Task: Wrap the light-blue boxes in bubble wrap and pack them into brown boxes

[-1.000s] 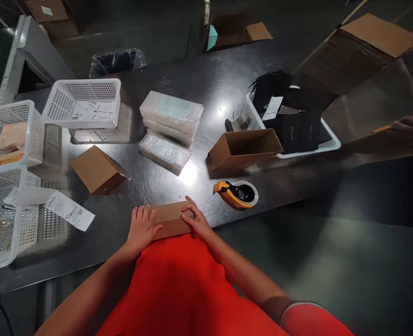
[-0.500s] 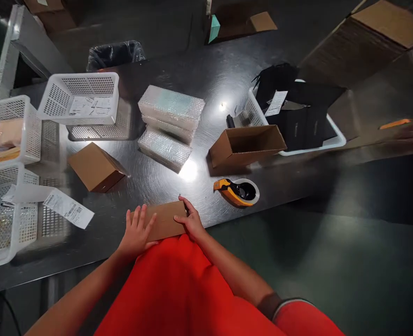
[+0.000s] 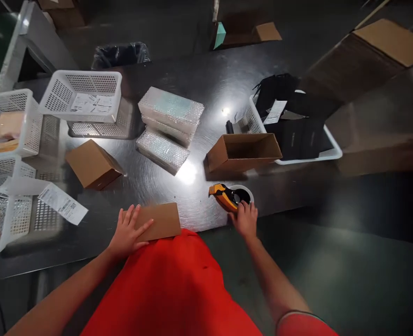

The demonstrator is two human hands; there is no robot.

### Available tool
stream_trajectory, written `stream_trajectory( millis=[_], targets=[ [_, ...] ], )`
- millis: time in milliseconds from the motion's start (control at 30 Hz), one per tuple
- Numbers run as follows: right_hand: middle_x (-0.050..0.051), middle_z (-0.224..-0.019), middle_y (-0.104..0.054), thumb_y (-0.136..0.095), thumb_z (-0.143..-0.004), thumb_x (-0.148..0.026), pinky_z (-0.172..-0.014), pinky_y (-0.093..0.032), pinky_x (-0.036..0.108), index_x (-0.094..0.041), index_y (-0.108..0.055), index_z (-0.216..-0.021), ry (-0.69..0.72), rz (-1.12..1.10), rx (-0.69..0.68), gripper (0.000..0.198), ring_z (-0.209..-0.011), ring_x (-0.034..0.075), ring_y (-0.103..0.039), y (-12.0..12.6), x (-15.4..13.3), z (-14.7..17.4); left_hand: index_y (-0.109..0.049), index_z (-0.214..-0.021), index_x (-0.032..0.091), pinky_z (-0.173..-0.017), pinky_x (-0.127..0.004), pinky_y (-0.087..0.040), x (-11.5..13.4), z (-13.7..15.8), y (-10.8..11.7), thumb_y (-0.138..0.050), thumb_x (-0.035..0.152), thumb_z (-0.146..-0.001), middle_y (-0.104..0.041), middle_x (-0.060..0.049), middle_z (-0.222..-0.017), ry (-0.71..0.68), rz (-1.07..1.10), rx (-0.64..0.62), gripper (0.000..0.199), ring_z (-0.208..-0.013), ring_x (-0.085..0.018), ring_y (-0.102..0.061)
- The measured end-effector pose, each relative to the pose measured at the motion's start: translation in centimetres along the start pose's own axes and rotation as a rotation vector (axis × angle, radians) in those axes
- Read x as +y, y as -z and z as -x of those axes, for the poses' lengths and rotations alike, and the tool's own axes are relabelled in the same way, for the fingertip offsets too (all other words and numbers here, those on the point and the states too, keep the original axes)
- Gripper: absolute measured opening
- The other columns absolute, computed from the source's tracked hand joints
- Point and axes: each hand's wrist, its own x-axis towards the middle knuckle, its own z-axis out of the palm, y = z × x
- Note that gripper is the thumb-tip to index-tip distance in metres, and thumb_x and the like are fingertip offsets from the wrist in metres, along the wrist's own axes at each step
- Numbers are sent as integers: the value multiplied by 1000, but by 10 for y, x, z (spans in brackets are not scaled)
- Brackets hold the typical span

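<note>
A closed brown cardboard box (image 3: 162, 220) lies at the table's near edge, against the red clothing. My left hand (image 3: 127, 233) rests on its left end, fingers spread flat over the top. To the right, my right hand (image 3: 245, 220) has its fingers curled over the near side of an orange and black tape dispenser (image 3: 224, 196) with a roll of tape. The dispenser still lies on the table, and the fingertips partly cover its roll. Just behind it stands an open, upright cardboard box (image 3: 224, 156).
Bubble-wrapped packs (image 3: 169, 109) are stacked mid-table. Another brown box (image 3: 92, 163) stands left of them. White baskets (image 3: 80, 114) line the left side, with a printed label strip (image 3: 62, 203) hanging out. A basket of black items (image 3: 297, 135) sits right, near a large carton (image 3: 388, 42).
My right hand has left the cardboard box and moved right to the tape dispenser. My left hand has stayed on the box. The view has shifted slightly.
</note>
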Motion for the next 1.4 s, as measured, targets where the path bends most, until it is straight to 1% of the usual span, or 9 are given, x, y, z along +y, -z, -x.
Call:
stream_trajectory(
  millis=[167, 300, 533, 667, 833, 900, 1000, 1167, 1400],
  targets=[
    [11, -96, -70, -48, -84, -51, -107, -34, 59, -23, -66, -93, 109, -251, -216, 34, -113, 35, -57, 45, -18, 1, -45, -142, 44, -111, -75, -12, -1, 0, 1, -72, 52, -78, -23, -13, -163, 4, 50, 1, 70, -146, -46, -21],
    [3, -74, -63, -51, -83, -64, -60, -47, 32, -22, -66, -87, -7, -737, -492, 45, -66, 21, -57, 77, -107, 36, -46, -142, 44, -113, -74, -8, 0, 0, -2, -71, 51, -79, -26, -12, -162, 6, 98, 14, 68, -147, -44, -22],
    [-2, -51, -44, -58, -70, -74, -45, -27, 24, -20, -55, -56, 172, -930, -732, 56, -49, 12, -36, 34, -241, 45, -18, -157, 19, -120, -62, 3, 1, 0, -3, -65, 58, -80, -37, -19, -156, 55, 353, 138, 98, -145, -38, -32],
    [-2, -49, -43, -56, -72, -72, -45, -25, 24, -21, -53, -53, 281, -784, -741, 55, -47, 11, -36, 28, -233, 32, -28, -154, 24, -120, -64, 3, 6, -3, -1, -61, 49, -84, -31, -15, -160, 94, 374, 68, 81, -148, -37, -24],
    [-2, -49, -43, -53, -77, -71, -45, -26, 25, -20, -54, -56, 338, -733, -732, 55, -46, 12, -35, 33, -222, 29, -36, -150, 14, -118, -65, -14, 22, 0, 9, -45, 34, -93, -20, -21, -163, 762, 472, 373, 61, -151, -38, -13],
    [-2, -48, -41, -52, -77, -72, -45, -25, 25, -21, -52, -54, 351, -723, -734, 57, -46, 12, -35, 33, -223, 30, -53, -137, 15, -116, -59, -27, 30, 1, 24, -45, 37, -93, -36, -20, -154, 927, 703, 481, 50, -144, -36, -29],
    [-3, -48, -39, -52, -77, -74, -44, -24, 26, -21, -49, -54, 333, -701, -744, 58, -45, 12, -33, 32, -226, 30, -71, -100, 17, -98, -48, -47, 40, -5, 50, -47, 53, -90, -67, -15, -111, 968, 1303, 351, 45, -108, -30, -61],
    [-3, -50, -38, -51, -79, -73, -45, -25, 25, -21, -48, -55, 335, -651, -747, 57, -47, 11, -32, 37, -232, 31, -65, -67, 16, -58, -27, -45, 46, -19, 61, -74, 58, -66, -59, 0, -61, 1065, 1888, 290, 43, -58, -13, -54],
    [-4, -50, -34, -51, -81, -71, -44, -24, 25, -22, -43, -54, 329, -527, -853, 57, -48, 11, -31, 55, -258, 30, -68, -66, 15, -52, -27, -42, 25, -7, 44, -79, 52, -53, -61, -1, -57, 1236, 1814, 431, 41, -52, -13, -53]
  ],
)
